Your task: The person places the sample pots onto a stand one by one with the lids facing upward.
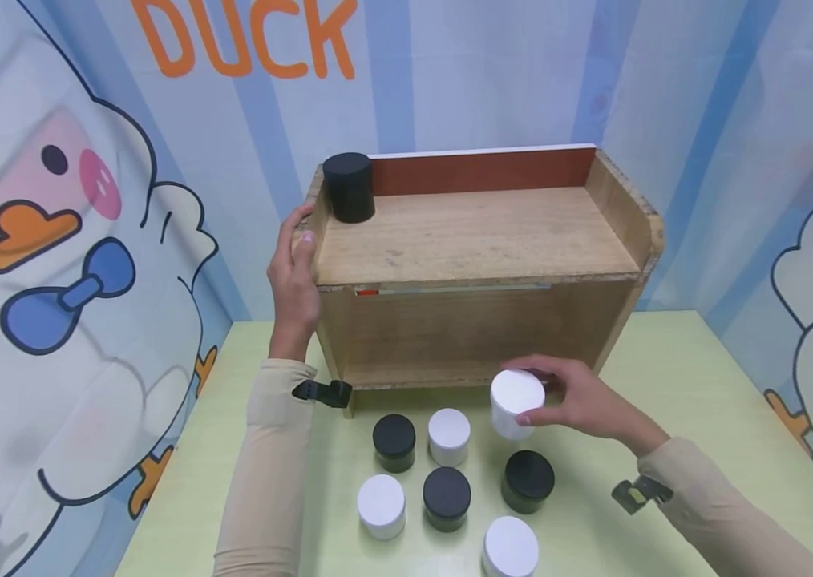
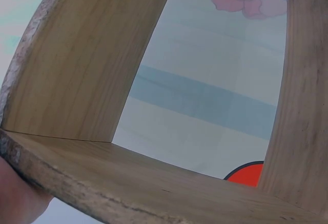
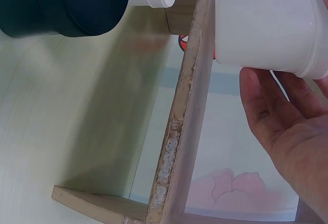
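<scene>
Two hands at a wooden shelf (image 1: pixel 479 240) on a green table (image 1: pixel 702 377). Left hand (image 1: pixel 293 276) grips the shelf's left edge, just beside a black jar (image 1: pixel 349 187) on the top board. Right hand (image 1: pixel 580 401) holds a white jar (image 1: pixel 516 403), fingers curled round it, just in front of the lower opening. Six jars, black and white, stand nearby on the table.
</scene>
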Action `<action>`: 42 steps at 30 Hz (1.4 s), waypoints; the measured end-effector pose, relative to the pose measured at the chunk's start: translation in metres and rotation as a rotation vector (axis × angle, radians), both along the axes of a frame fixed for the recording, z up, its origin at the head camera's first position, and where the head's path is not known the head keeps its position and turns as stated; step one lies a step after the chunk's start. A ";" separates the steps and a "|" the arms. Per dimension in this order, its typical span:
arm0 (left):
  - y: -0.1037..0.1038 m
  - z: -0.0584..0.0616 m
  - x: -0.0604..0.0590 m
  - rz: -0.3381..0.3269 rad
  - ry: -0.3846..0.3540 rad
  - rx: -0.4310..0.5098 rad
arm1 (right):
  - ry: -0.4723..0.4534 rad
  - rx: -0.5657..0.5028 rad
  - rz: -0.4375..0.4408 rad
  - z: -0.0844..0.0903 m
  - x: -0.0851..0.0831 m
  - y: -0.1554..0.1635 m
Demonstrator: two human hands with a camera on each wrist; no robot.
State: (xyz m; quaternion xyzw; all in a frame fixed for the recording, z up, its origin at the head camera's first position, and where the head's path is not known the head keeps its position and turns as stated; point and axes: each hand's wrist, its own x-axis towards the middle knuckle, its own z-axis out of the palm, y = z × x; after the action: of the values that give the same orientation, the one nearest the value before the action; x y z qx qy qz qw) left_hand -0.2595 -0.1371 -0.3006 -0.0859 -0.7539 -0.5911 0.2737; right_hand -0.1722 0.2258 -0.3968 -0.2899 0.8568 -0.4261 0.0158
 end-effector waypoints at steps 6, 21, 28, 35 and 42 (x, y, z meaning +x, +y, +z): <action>0.007 0.015 0.018 -0.009 -0.017 0.003 | 0.008 0.003 -0.004 0.001 0.000 0.000; 0.001 -0.001 0.001 -0.006 0.001 0.001 | 0.011 -0.002 0.000 0.002 0.001 -0.001; -0.002 -0.005 -0.003 -0.014 0.018 -0.002 | 0.011 0.000 0.000 0.005 0.003 -0.002; -0.002 -0.004 -0.004 -0.008 0.014 -0.004 | 0.016 -0.005 0.004 0.007 0.004 -0.003; 0.000 -0.001 0.000 -0.003 0.013 0.005 | 0.034 -0.007 0.010 0.010 0.004 -0.005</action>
State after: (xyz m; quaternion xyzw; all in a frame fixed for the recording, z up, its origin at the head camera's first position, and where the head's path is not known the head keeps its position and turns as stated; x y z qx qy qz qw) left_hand -0.2596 -0.1370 -0.3016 -0.0903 -0.7504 -0.5929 0.2779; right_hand -0.1678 0.2212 -0.3868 -0.3015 0.8540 -0.4240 0.0026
